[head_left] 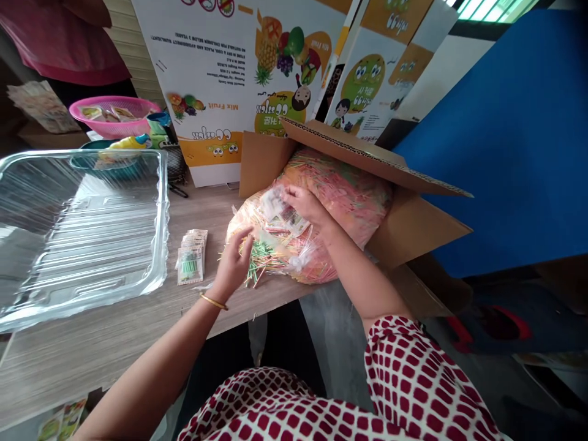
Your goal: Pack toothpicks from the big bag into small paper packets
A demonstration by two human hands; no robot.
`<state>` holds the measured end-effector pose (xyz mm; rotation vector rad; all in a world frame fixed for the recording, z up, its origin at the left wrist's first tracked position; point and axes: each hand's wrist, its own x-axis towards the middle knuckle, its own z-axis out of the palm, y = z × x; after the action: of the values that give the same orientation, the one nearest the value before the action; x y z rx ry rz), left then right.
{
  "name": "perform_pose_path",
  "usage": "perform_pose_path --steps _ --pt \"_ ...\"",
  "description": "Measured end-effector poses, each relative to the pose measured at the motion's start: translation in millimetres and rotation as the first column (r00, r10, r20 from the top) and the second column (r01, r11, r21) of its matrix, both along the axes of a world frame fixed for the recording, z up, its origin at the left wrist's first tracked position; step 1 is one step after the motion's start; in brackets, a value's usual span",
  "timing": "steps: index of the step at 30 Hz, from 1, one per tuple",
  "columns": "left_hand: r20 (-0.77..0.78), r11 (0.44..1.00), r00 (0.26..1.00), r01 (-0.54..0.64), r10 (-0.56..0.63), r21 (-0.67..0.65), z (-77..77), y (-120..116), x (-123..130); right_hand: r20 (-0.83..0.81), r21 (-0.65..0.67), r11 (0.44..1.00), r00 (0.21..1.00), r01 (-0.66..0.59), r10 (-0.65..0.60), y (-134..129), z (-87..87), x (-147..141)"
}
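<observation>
Atop the plastic bag [346,190] of coloured sticks [261,254], my right hand [304,204] pinches clear sachets [274,206], probably light, slippery, best held by an edge; my left hand [235,264] hangs spread, apparently empty.

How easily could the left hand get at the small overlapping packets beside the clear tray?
Quite easily, it seems: the left hand looks empty, its fingers spread, and the packets lie close beside it, with nothing upright between them.
</observation>
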<state>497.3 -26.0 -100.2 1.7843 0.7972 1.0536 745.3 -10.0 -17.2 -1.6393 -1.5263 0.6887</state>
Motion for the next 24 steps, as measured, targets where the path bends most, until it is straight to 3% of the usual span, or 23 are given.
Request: perform_pose_path --steps 1,3,5,6,10,13,15,19,21,24 --pt "0.082 0.979 0.997 0.011 0.006 -0.205 6.6 3.8 -9.1 -0.092 -0.085 0.986 0.987 -0.143 0.135 -10.2 0.5 -8.7" --pt "0.211 0.824 0.969 0.224 -0.131 -0.52 17.6 8.1 -24.5 -0.191 -0.205 0.908 0.925 -0.365 0.328 -28.7 -1.6 -26.9" --pt "0.278 0.648 0.901 0.433 -0.333 -0.627 23.8 7.0 -34.4 -0.151 -0.248 0.869 0.903 -0.428 0.401 -41.7 -7.4 -42.3" --pt "0.274 0.608 0.876 0.474 -0.397 -0.637 24.7 4.6 -37.3 -0.109 -0.249 0.874 0.909 -0.416 0.402 -45.9 -11.1 -48.2" --pt "0.222 0.62 0.9 0.422 -0.375 -0.661 17.5 -10.5 -40.6 -0.055 -0.229 0.911 0.939 -0.343 0.34 -54.3 -24.1 -65.0" --pt "0.232 0.551 0.911 0.394 -0.342 -0.736 7.8 -20.4 -42.6 0.009 -0.246 0.911 0.939 -0.331 0.343 -60.6 -26.6 -76.9" --pt "0.237 0.548 0.936 0.345 -0.26 -0.762 1.5 -24.3 -48.1 0.075 -0.216 0.936 0.951 -0.277 0.299 -65.7 -26.2 -82.0" --pt "0.262 0.609 0.965 0.191 0.029 -0.77 -10.3 -25.4 -72.2 0.183 -0.049 0.996 0.98 -0.069 0.077 -76.0 -32.4 -80.0" --pt "0.252 0.593 0.96 0.133 0.123 -0.794 -14.8 -25.6 -85.5 0.178 -0.068 0.995 0.98 -0.075 0.086 -81.1 -42.0 -81.8" --pt "0.256 0.563 0.953 0.125 0.16 -0.817 -17.4 -30.3 -94.7 0.045 -0.143 0.979 0.988 -0.143 0.151 -86.8 -57.9 -100.8"
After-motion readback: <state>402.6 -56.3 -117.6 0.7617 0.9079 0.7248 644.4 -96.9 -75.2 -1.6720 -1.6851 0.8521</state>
